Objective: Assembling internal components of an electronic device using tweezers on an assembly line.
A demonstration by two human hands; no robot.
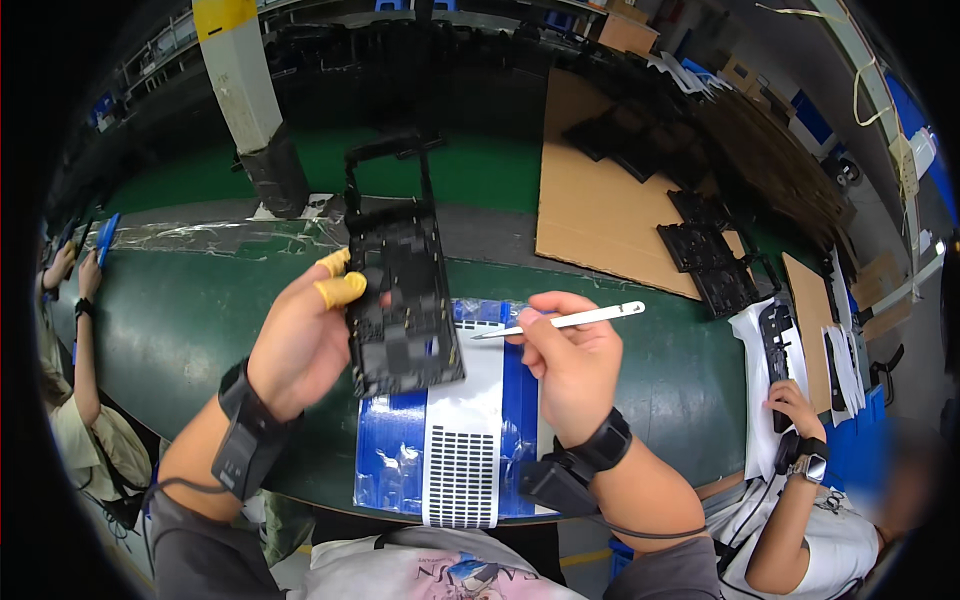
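Observation:
My left hand [305,335], with yellow finger cots on the thumb and a finger, grips a black plastic frame [400,300] by its left side. The frame stands tilted up above the bench and has an open loop at its far end. Between the thumb and fingers of my right hand [572,365] is a pair of white tweezers [585,317], its dark tip pointing left. Under that tip lies a white sheet of small black stickers [462,470], on a blue tape-covered board [390,470]. The frame hides part of the board.
The green bench [660,400] bears a cardboard sheet [600,200] with several black frames [700,250] at far right. A grey post [245,100] rises behind. A co-worker's hand [795,408] touches a black part at right; another person's arm [85,340] is at left.

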